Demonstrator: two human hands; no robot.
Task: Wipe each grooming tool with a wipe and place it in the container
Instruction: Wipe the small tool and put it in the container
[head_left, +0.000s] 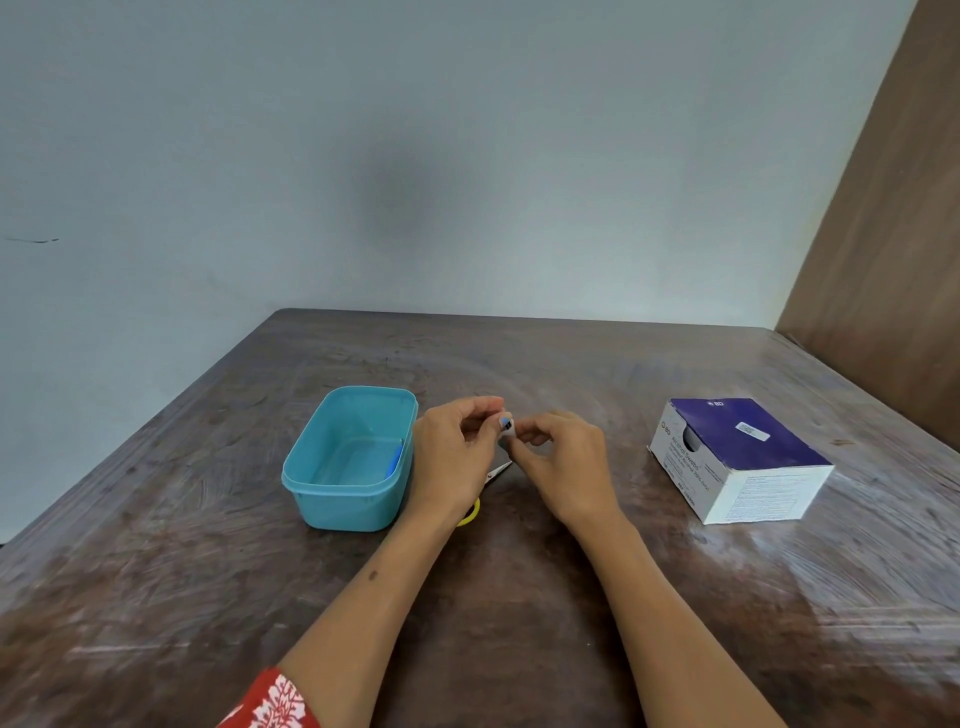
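Observation:
My left hand (457, 447) and my right hand (563, 457) meet above the table's middle and both pinch a small white and blue wipe packet (506, 426) between their fingertips. Under my hands lie small scissors (496, 474) with a yellow handle loop (470, 514), mostly hidden by my left wrist. A teal plastic container (311, 478) stands open just left of my left hand. A blue tool (394, 462) lies inside it against the right wall.
A purple and white box of alcohol swabs (737, 457) sits at the right on the brown wooden table (519, 623). A pale wall runs behind the table and a brown panel (893, 260) stands at the far right.

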